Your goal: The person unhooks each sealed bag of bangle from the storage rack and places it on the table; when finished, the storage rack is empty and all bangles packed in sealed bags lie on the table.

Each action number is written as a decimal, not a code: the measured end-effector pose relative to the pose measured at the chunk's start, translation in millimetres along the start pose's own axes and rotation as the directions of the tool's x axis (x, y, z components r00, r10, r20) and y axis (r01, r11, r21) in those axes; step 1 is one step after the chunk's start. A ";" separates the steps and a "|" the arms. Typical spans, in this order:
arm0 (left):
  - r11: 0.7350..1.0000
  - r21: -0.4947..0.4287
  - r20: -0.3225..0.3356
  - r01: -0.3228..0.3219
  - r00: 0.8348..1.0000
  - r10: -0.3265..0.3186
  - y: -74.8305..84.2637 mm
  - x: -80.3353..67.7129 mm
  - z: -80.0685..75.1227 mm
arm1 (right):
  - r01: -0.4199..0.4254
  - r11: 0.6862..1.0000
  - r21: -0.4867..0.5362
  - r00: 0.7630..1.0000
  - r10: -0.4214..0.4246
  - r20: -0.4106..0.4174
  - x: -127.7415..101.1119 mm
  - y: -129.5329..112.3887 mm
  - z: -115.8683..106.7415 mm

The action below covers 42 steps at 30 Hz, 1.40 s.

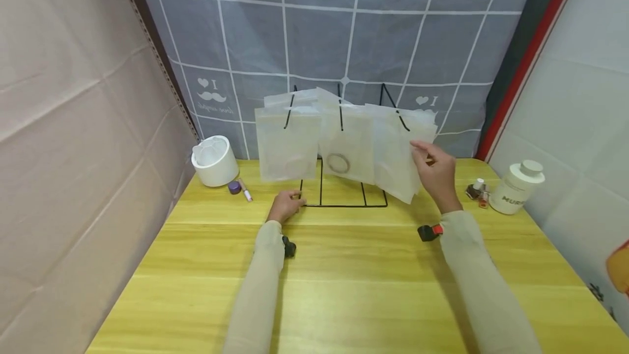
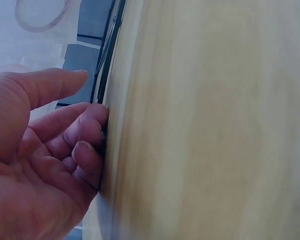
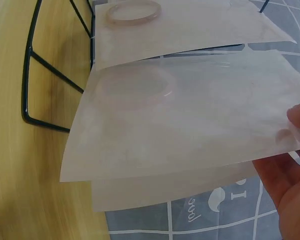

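Note:
A black wire display rack (image 1: 344, 206) stands on the table with frosted plastic bags hanging from its three hooks. My left hand (image 1: 286, 206) rests at the rack's front left corner. In the left wrist view its loosely curled fingers (image 2: 87, 127) touch the base wire, the thumb held apart from them. On the right hook, my right hand (image 1: 437, 171) pinches the outer edge of the front frosted bag (image 1: 395, 152), which hangs at a slant. Faintly, a ring shape shows through this bag in the right wrist view. The middle bag (image 1: 356, 143) holds a pale bangle (image 1: 338, 163).
Left of the rack stand a white round container (image 1: 215, 161), a purple lid (image 1: 234, 187) and a small tube (image 1: 245, 190). At the right are small bottles (image 1: 475, 189) and a white jar (image 1: 516, 187). A grey grid cloth (image 1: 319, 37) hangs behind the rack.

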State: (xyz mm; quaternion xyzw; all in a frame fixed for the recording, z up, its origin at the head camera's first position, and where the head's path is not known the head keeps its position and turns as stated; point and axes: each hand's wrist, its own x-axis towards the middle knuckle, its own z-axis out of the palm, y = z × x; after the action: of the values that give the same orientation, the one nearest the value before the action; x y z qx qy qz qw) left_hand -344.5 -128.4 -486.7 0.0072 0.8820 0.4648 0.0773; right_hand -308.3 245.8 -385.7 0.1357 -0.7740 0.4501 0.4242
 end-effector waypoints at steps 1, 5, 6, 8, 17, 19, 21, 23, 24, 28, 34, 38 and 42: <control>1.000 -0.002 0.000 0.001 1.000 -0.001 0.1 -0.1 0.9 | -0.007 1.000 0.003 1.000 0.007 0.012 0.4 0.8 -0.7; 1.000 -0.007 0.004 -0.001 1.000 0.001 1.1 -0.3 3.4 | -0.027 1.000 -0.010 0.999 0.027 0.036 0.7 2.9 -3.8; 1.000 -0.007 0.004 -0.003 1.000 0.003 1.6 -0.7 3.8 | -0.033 0.999 -0.012 0.999 0.034 0.041 0.5 2.9 -4.9; 1.000 0.005 -0.001 -0.010 1.000 0.010 2.9 -1.7 4.1 | -0.044 0.999 -0.019 0.998 0.045 0.051 -0.1 1.2 -7.5; 0.999 0.036 -0.040 -0.009 0.999 0.010 7.4 -3.6 3.4 | -0.004 0.999 -0.036 0.990 0.009 0.144 -9.0 -13.6 -28.4; 0.999 0.045 -0.048 -0.007 0.999 0.009 7.2 -2.6 3.6 | 0.005 0.999 -0.037 0.989 0.000 0.150 -11.4 -17.1 -33.9; 0.999 0.049 -0.048 -0.006 0.999 0.008 6.7 -1.8 3.7 | 0.012 0.999 -0.041 0.989 -0.006 0.147 -13.8 -22.1 -39.1; 0.999 0.053 -0.047 -0.008 0.999 0.010 6.0 -1.3 3.6 | 0.018 0.999 -0.048 0.991 -0.011 0.135 -15.5 -32.0 -44.6; 0.999 0.053 -0.046 -0.009 0.999 0.012 5.6 -1.2 3.5 | 0.022 0.998 -0.051 0.991 -0.015 0.130 -16.2 -38.5 -47.4; 0.998 0.056 -0.048 -0.012 0.999 0.014 4.8 -1.8 3.1 | 0.055 0.998 -0.023 0.991 -0.051 0.122 -16.8 -69.6 -59.6; 0.998 0.065 -0.048 -0.004 0.999 0.007 4.6 -3.4 3.0 | 0.033 0.996 0.082 0.976 -0.049 0.214 -25.8 -74.0 -90.7; 0.998 0.065 -0.039 -0.005 0.999 0.007 4.1 -3.7 3.5 | -0.107 0.990 0.089 0.948 0.074 0.308 -40.7 -53.9 -130.8; 0.999 0.049 -0.034 0.004 0.999 -0.002 4.0 -3.8 2.6 | -0.380 0.919 -0.101 0.814 0.384 0.435 -56.9 -23.2 -180.6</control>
State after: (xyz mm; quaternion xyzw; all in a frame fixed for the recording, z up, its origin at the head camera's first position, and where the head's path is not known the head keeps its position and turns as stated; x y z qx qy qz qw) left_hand -340.6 -124.3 -484.3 -0.0001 0.8942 0.4432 0.0631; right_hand -163.7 369.7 -374.1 0.0751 -0.8639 0.4788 0.1370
